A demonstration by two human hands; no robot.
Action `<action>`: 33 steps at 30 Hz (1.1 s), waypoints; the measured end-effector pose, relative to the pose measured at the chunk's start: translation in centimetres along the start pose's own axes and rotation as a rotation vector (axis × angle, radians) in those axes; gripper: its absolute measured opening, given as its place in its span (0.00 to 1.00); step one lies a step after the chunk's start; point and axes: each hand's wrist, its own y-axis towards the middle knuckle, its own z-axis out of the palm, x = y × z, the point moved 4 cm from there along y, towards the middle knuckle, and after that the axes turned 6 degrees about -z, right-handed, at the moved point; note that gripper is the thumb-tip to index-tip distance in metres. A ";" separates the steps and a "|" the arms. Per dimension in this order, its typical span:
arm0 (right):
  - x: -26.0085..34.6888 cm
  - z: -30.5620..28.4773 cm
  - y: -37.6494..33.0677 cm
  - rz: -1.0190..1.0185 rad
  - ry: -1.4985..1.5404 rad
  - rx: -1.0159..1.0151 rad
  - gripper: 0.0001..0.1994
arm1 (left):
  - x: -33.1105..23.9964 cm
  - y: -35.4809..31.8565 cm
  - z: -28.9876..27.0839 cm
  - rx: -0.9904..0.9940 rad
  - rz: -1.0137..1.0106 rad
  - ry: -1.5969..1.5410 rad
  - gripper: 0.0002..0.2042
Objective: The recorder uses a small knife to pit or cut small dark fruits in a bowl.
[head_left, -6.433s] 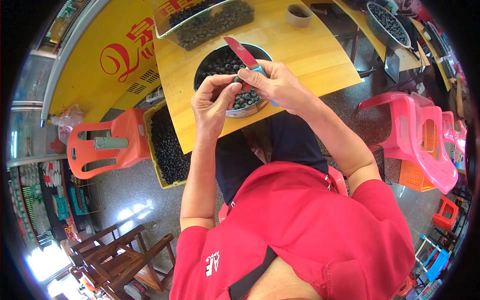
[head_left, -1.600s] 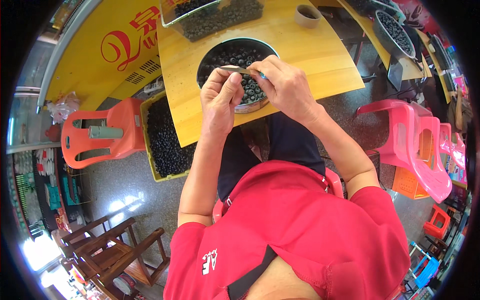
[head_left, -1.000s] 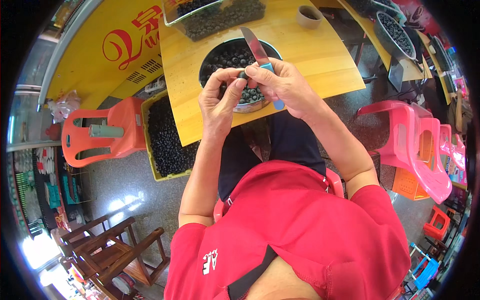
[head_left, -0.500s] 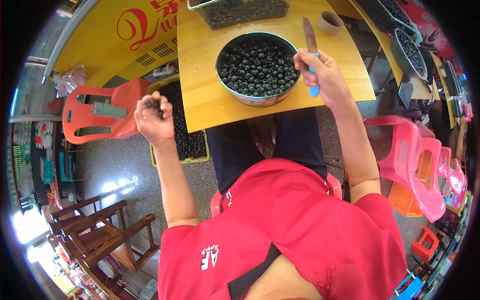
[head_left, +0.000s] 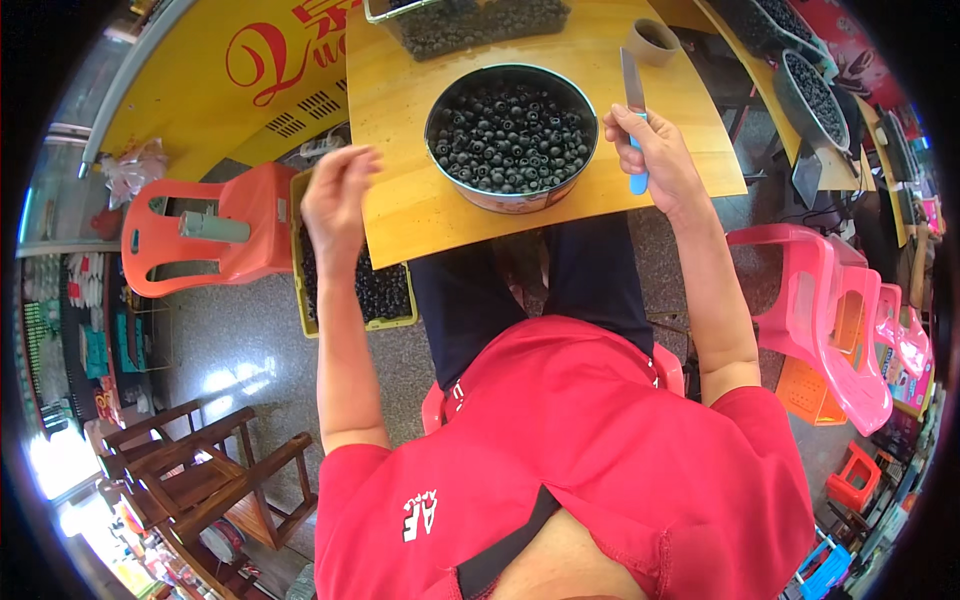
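My right hand [head_left: 655, 160] is closed round the light-blue handle of a knife [head_left: 633, 85], its blade pointing up and away from me, just right of a round pot. The pot [head_left: 510, 203] stands near the front edge of the table and is full of dark snails [head_left: 515, 140]. My left hand [head_left: 338, 205] is raised beside the table's left edge, above a yellow crate [head_left: 375, 325] of more dark snails on the floor. Its back faces me and its fingers are curled, so whatever they hold is hidden.
A clear tub [head_left: 480, 42] of snails and a roll of brown tape [head_left: 655, 42] sit toward the back of the wooden table [head_left: 400, 215]. An orange plastic chair [head_left: 215, 235] stands left, pink chairs [head_left: 815, 315] right. Another snail-filled basin [head_left: 815, 95] is at far right.
My left hand has risen toward the table and turned over; the dark snails that showed in its palm are now out of sight. The knife in my right hand has shifted slightly right.
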 end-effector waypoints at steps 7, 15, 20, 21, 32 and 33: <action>0.4 1.2 -0.9 0.002 0.001 0.042 0.11 | -2.5 3.3 9.8 0.528 0.388 0.852 0.09; 0.1 1.2 -1.4 0.002 -0.001 0.045 0.10 | -1.0 4.4 12.4 0.554 0.310 1.045 0.08; 0.3 2.7 -1.4 0.000 0.006 0.079 0.11 | -2.0 4.0 11.0 0.508 0.237 0.802 0.08; 0.3 3.0 -1.4 0.008 0.008 0.089 0.11 | -2.2 3.9 10.7 0.510 0.118 0.650 0.08; -0.4 8.4 -1.4 0.028 0.145 0.202 0.10 | -5.1 0.4 12.0 0.412 -0.047 -0.423 0.08; -0.3 8.8 -1.5 0.054 0.224 0.268 0.10 | -5.0 0.2 11.9 0.366 0.045 -0.488 0.09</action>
